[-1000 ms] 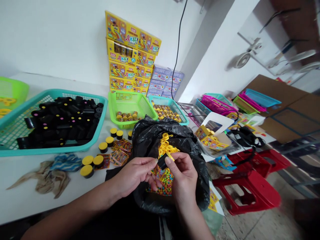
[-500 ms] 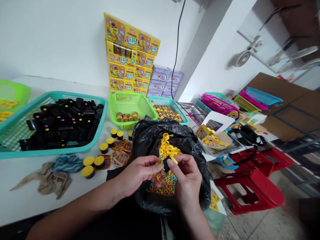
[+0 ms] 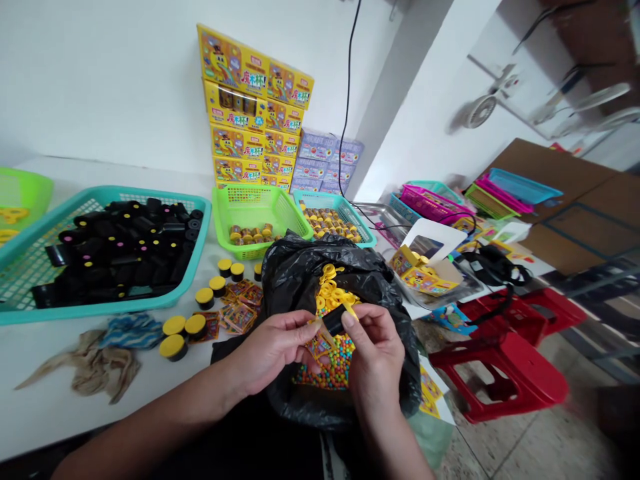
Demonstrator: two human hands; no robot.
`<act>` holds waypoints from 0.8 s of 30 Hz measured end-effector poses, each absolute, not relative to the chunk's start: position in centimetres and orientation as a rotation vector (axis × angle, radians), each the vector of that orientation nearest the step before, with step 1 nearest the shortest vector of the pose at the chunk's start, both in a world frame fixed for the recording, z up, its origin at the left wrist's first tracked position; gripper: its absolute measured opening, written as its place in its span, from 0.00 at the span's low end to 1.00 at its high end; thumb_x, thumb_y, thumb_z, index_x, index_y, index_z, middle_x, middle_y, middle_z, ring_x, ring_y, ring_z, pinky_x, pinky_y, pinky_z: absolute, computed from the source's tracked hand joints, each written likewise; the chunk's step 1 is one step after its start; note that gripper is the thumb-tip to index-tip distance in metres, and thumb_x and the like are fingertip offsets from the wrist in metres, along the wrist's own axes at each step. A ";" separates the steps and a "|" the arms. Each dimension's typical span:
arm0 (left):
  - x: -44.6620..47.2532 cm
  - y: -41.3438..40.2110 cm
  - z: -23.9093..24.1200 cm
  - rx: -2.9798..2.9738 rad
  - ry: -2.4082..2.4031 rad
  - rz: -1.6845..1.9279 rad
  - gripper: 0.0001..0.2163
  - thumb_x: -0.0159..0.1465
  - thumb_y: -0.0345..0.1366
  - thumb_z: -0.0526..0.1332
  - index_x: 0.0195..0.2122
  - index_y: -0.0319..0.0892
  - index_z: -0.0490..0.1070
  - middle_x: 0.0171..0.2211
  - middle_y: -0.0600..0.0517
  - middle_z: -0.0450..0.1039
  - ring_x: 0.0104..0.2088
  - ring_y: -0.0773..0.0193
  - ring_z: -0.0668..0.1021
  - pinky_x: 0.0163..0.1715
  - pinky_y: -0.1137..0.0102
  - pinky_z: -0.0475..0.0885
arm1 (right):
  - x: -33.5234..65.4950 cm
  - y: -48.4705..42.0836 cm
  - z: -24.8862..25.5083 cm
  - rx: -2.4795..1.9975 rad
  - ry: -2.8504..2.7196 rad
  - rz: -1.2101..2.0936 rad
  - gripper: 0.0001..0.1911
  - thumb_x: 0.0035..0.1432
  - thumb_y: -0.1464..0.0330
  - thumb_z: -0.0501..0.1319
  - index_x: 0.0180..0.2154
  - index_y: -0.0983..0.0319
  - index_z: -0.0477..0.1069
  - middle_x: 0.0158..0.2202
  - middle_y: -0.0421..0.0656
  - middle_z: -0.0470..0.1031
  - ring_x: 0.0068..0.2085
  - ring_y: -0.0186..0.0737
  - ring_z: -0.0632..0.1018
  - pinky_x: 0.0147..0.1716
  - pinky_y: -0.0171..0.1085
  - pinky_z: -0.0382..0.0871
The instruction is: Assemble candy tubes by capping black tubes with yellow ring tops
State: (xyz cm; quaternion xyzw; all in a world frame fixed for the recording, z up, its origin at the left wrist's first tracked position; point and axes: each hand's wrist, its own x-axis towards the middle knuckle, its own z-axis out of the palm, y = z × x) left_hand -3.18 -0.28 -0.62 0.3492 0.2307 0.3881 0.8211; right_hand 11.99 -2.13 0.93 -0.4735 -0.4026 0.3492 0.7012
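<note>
Over the bag-lined container, my right hand (image 3: 373, 343) grips a small black cup (image 3: 333, 321) with a yellow rim, tilted on its side. My left hand (image 3: 285, 343) is closed on a printed sticker label (image 3: 320, 343) whose edge lies against the cup. Whether the label is stuck to it I cannot tell. Below both hands are many coloured candy balls (image 3: 337, 367). Yellow plastic rings (image 3: 330, 290) lie at their far side, inside the black plastic bag (image 3: 280, 267).
To the left is a teal basket (image 3: 193, 270) of black cups. Yellow-lidded cups (image 3: 195, 327), printed labels (image 3: 243, 310) and a rag (image 3: 100, 363) lie on the table. Behind are a green basket (image 3: 260, 197), a blue basket (image 3: 363, 220) and stacked yellow boxes (image 3: 250, 107). Red stools (image 3: 505, 373) stand right.
My right hand has turned the black cup, so more of its side shows. The label in my left hand is more visible. The camera view has shifted slightly.
</note>
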 end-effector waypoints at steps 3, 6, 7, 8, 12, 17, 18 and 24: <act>-3.1 -0.4 -0.6 0.693 0.488 0.861 0.07 0.64 0.36 0.63 0.34 0.37 0.72 0.32 0.50 0.72 0.30 0.63 0.77 0.31 0.66 0.77 | 12.1 -2.3 0.8 -1.085 -0.952 0.784 0.12 0.47 0.66 0.74 0.32 0.60 0.73 0.29 0.38 0.73 0.32 0.35 0.72 0.33 0.35 0.67; -3.0 -0.7 -0.5 0.689 0.514 0.885 0.07 0.63 0.36 0.63 0.31 0.38 0.70 0.30 0.51 0.71 0.31 0.63 0.76 0.32 0.64 0.76 | 12.2 -2.3 0.7 -1.128 -0.992 0.791 0.13 0.46 0.66 0.74 0.31 0.60 0.73 0.29 0.38 0.72 0.31 0.35 0.71 0.32 0.35 0.66; -3.0 -0.7 -0.4 0.714 0.533 0.886 0.08 0.63 0.37 0.63 0.31 0.38 0.70 0.30 0.51 0.70 0.31 0.63 0.76 0.32 0.64 0.76 | 12.4 -2.2 0.7 -1.129 -0.998 0.796 0.13 0.46 0.66 0.74 0.31 0.60 0.73 0.29 0.38 0.72 0.30 0.35 0.71 0.32 0.35 0.66; -3.0 -0.7 -0.3 0.761 0.564 0.889 0.09 0.63 0.38 0.63 0.30 0.38 0.70 0.29 0.51 0.70 0.31 0.63 0.75 0.32 0.65 0.75 | 12.6 -2.2 0.7 -1.123 -0.996 0.797 0.13 0.46 0.66 0.74 0.31 0.60 0.73 0.29 0.38 0.72 0.31 0.35 0.71 0.32 0.35 0.66; -3.3 -0.4 0.1 1.141 0.814 0.954 0.10 0.61 0.40 0.66 0.29 0.38 0.74 0.28 0.53 0.68 0.28 0.68 0.71 0.29 0.72 0.67 | 13.8 -2.2 1.7 -1.094 -0.964 0.875 0.14 0.46 0.64 0.74 0.34 0.60 0.75 0.27 0.37 0.71 0.30 0.35 0.70 0.31 0.34 0.65; -3.3 0.2 0.4 1.386 0.971 1.135 0.09 0.60 0.39 0.67 0.26 0.40 0.77 0.26 0.54 0.68 0.29 0.67 0.69 0.31 0.72 0.62 | 14.2 -2.9 2.6 -1.217 -1.183 1.363 0.20 0.44 0.63 0.73 0.41 0.60 0.79 0.23 0.36 0.69 0.24 0.32 0.65 0.23 0.32 0.56; -3.2 0.3 0.4 1.400 0.974 1.138 0.09 0.60 0.40 0.67 0.26 0.41 0.77 0.25 0.54 0.68 0.29 0.67 0.70 0.31 0.72 0.63 | 14.1 -3.0 2.5 -1.233 -1.205 1.394 0.16 0.44 0.63 0.73 0.38 0.60 0.79 0.22 0.36 0.69 0.23 0.32 0.64 0.22 0.32 0.55; -3.5 0.4 0.7 1.448 0.925 0.946 0.13 0.63 0.44 0.62 0.35 0.40 0.80 0.26 0.54 0.68 0.23 0.69 0.68 0.23 0.73 0.60 | 14.2 -2.6 1.7 -1.312 -1.193 1.342 0.12 0.44 0.60 0.71 0.25 0.61 0.78 0.21 0.38 0.70 0.23 0.33 0.65 0.23 0.34 0.56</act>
